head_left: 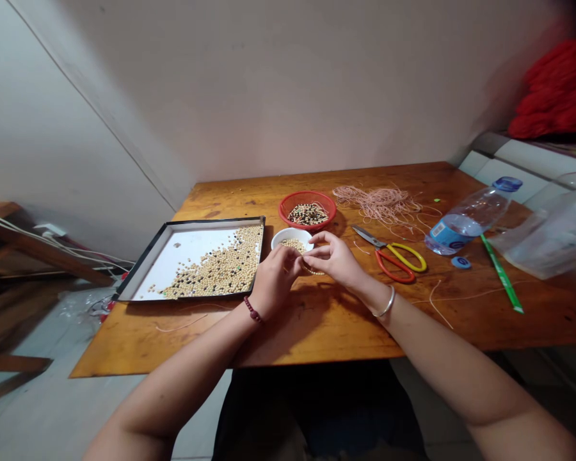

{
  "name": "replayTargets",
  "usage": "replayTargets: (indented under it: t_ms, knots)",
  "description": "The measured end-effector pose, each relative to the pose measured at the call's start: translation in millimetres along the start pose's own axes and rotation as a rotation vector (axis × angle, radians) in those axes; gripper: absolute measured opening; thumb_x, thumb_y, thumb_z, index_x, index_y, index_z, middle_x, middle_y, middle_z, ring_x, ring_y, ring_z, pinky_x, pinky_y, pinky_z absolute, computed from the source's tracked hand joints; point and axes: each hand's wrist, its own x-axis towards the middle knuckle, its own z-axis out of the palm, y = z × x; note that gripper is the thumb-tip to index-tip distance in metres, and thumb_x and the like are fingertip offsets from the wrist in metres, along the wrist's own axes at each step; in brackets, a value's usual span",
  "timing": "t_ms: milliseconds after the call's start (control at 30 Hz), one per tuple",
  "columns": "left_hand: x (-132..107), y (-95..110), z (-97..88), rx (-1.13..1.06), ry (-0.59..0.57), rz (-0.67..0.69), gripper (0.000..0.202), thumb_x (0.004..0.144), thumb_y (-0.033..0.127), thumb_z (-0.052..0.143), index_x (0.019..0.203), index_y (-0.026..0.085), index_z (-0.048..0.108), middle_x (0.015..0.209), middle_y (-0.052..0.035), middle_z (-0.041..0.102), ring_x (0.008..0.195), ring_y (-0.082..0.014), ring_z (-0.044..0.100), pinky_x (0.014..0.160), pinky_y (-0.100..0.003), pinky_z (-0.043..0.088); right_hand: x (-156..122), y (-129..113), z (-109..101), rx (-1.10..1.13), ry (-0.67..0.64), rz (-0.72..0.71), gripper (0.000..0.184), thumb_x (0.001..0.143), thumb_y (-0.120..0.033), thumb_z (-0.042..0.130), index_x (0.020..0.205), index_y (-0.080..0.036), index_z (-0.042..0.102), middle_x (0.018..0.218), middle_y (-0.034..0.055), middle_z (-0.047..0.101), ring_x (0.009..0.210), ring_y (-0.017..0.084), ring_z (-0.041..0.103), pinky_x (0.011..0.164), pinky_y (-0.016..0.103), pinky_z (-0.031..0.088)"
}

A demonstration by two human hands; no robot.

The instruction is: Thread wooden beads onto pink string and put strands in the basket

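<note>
Your left hand point(273, 282) and right hand point(331, 259) are together, fingertips meeting just above the rim of a white bowl point(292, 238). A short strand of pale beads point(314, 271) seems to hang below them, but your fingers hide the pinch, so I can't tell whether they are clamped on a bead, a thread or both. The strand sits just beside the bowl, over the wooden table point(461, 320).

The main risk is at that pinch: if your grip loosens, the beads could slide off and roll across the bare wood, and a dropped bead could go over the table edge to the floor. Your left wrist is also near the black-rimmed tray point(192, 223), where loose beads point(221, 269) are heaped against the side closest to you. Its rim is low, so a bump could tip or shift the tray and spill them. The bowl and the red basket point(307, 208) behind it are close to your fingers, and a careless knock could upset either one. On your right, the scissors point(388, 256) lie with their blades pointing toward your hand, so reaching across carelessly could catch them. Beyond them, the tangled pink string point(377, 205) could snag if you drag anything through it.
</note>
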Motion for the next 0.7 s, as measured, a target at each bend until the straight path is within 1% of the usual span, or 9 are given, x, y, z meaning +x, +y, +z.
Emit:
replayTargets:
  t_ms: [167,333,433,600,700]
  knots:
    - [0,2,-3.4,0.0,0.003,0.038,0.01,0.088,0.028,0.057,0.086,0.018,0.059,0.083,-0.001,0.062,0.065,-0.0089,0.058,0.057,-0.02,0.048,0,2,1,0.007,0.027,-0.012,0.042,0.06,-0.028,0.076,0.088,-0.021,0.045,0.075,0.0028,0.071,0.067,0.018,0.069,0.065,0.031,0.056]
    - [1,4,-5.9,-0.014,0.06,0.076,0.012,0.087,0.029,0.059,0.087,0.018,0.065,0.079,-0.0011,0.067,0.06,-0.0081,0.059,0.057,-0.02,0.049,1,4,1,-0.025,0.054,-0.029,0.044,0.059,-0.032,0.075,0.086,-0.021,0.043,0.076,0.0034,0.071,0.069,0.02,0.069,0.065,0.033,0.056]
    - [1,3,-4.9,-0.021,0.074,0.046,0.013,0.086,0.029,0.061,0.088,0.019,0.067,0.078,-0.0015,0.069,0.058,-0.0087,0.06,0.057,-0.021,0.049,1,5,2,-0.043,0.071,-0.046,0.044,0.059,-0.033,0.075,0.085,-0.021,0.042,0.076,0.0032,0.07,0.071,0.02,0.069,0.065,0.033,0.055]
    - [1,1,-2.5,-0.042,0.043,-0.058,0.013,0.084,0.031,0.062,0.086,0.019,0.067,0.079,-0.0011,0.071,0.061,-0.0105,0.062,0.059,-0.022,0.049,1,9,5,-0.061,0.098,-0.117,0.041,0.063,-0.033,0.075,0.083,-0.022,0.041,0.075,0.003,0.07,0.072,0.019,0.069,0.067,0.031,0.054]
    - [1,0,-1.8,-0.036,0.029,-0.068,0.014,0.085,0.032,0.061,0.084,0.019,0.066,0.079,-0.001,0.07,0.062,-0.0111,0.062,0.059,-0.023,0.049,0,12,6,-0.086,0.108,-0.141,0.04,0.063,-0.034,0.075,0.082,-0.022,0.041,0.076,0.0042,0.071,0.071,0.019,0.069,0.066,0.03,0.054]
